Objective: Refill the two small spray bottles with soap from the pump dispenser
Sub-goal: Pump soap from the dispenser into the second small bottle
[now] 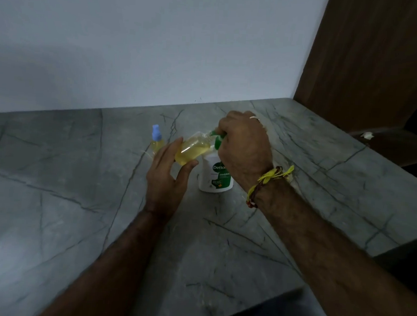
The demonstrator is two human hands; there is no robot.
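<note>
You've got 2 small spray bottles here. Far left, the capped spray bottle (156,140) w/ a pale blue top stands on the grey marble-look counter (54,185); its lower part is hidden behind your left hand (168,177). That hand pinches the open spray bottle (193,148) btwn thumb and fingers, tilted, yellow soap inside, neck up at the nozzle. 1 Dettol pump dispenser (217,175) stands just right of it; the green pump head is mostly covered by your right hand (246,148), fingers curled down over it. Threads tied at that wrist. Soap flow can't be made out.
</note>
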